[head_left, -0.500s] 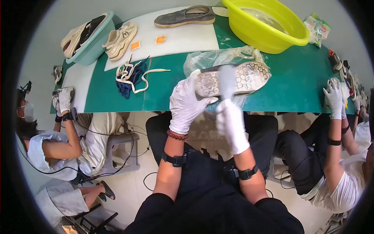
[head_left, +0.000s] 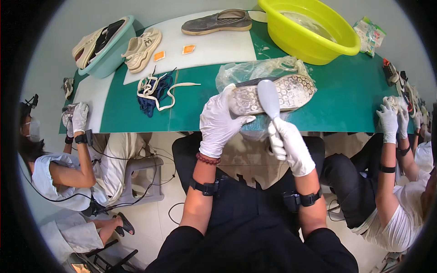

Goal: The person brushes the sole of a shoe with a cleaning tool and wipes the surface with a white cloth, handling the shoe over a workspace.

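Observation:
A shoe [head_left: 296, 91] lies on its side near the table's front edge, its worn, pale patterned sole turned toward me. My left hand [head_left: 219, 120], in a white glove, grips the shoe at its left end. In my gloved right hand [head_left: 292, 146] is a grey-white brush [head_left: 269, 98], held by its handle. The brush's head lies across the sole, its smooth back facing up; the bristles are hidden. A crumpled clear plastic bag [head_left: 255, 70] lies behind and partly under the shoe.
A yellow basin [head_left: 314, 50] with sudsy water stands at the back right. Left of it, a white board [head_left: 218, 48] bears a grey slip-on [head_left: 216, 22], a beige sneaker [head_left: 142, 50] and two orange squares. Laces [head_left: 157, 93] lie nearer. A blue basin [head_left: 107, 63] holds shoes. Co-workers sit either side.
The brush, blurred before, now shows sharply, its handle leaning farther right. My right hand and forearm have shifted right. My left hand keeps its grip on the shoe.

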The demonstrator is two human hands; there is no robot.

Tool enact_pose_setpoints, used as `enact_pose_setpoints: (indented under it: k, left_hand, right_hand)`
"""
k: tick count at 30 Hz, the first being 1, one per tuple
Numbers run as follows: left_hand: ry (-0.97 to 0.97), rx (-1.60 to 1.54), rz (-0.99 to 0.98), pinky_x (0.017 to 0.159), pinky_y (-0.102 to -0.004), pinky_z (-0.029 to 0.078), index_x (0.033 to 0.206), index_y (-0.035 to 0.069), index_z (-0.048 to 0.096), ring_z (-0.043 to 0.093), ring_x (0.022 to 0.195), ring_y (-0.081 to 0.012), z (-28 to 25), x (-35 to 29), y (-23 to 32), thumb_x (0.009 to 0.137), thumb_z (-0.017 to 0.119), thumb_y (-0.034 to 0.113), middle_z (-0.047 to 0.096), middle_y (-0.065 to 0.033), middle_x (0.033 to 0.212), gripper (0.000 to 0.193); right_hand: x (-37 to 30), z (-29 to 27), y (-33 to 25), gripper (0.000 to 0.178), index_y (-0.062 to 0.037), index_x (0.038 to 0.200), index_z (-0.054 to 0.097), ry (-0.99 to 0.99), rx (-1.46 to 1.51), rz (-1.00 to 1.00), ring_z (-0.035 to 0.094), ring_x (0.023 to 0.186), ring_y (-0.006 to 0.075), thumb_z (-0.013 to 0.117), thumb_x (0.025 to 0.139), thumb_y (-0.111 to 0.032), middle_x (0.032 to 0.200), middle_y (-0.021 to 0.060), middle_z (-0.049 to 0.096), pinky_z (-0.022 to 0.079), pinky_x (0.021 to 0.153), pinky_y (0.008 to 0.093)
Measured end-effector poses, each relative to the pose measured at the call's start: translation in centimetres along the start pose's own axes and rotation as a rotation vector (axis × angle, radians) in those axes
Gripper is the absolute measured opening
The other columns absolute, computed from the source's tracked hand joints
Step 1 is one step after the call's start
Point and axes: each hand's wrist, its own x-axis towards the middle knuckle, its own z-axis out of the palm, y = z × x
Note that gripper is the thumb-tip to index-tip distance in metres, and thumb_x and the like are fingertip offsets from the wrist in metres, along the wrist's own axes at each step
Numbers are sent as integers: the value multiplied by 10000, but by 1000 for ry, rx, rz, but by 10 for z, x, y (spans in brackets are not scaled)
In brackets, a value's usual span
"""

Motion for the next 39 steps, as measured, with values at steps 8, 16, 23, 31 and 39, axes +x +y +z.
enact_pose_setpoints:
  k: [8,16,23,31,39]
  left_hand:
    - [7,-22,-3,950,-420,510,1404,131,517,618,1099,-316,-3,-2,-2,596,883,562,654,-139,1187,986]
    - [25,-16,16,943,-422,514,1404,127,520,625,1078,-316,1,-1,-4,593,883,572,661,-140,1164,994]
    - [23,-14,13,929,-419,519,1407,125,518,625,1072,-315,0,0,-3,593,880,579,660,-140,1154,1000]
    - [13,10,20,921,-415,521,1411,130,513,625,1057,-312,0,-1,-2,594,878,575,659,-130,1138,999]
    - [17,14,18,914,-413,524,1407,133,515,629,1043,-308,-1,0,0,595,883,562,659,-128,1125,990]
  right_hand:
    - [13,-33,-26,382,-102,874,558,207,-105,-232,318,344,60,450,1072,-410,531,-50,434,232,306,236]
    - [9,-24,-7,240,-41,1119,584,330,-576,-502,535,582,141,615,1000,-247,746,37,605,414,537,273]
    - [30,-48,-17,412,-58,1363,588,522,-1168,-1199,707,898,352,614,958,-127,1073,216,706,545,770,380]
    - [12,-27,7,467,-131,1394,589,424,-1300,-1027,637,667,396,626,929,-97,780,225,641,516,631,444]
    - [28,-26,7,435,-109,1362,609,496,-1130,-1019,660,690,409,631,927,-104,782,261,634,521,622,459]
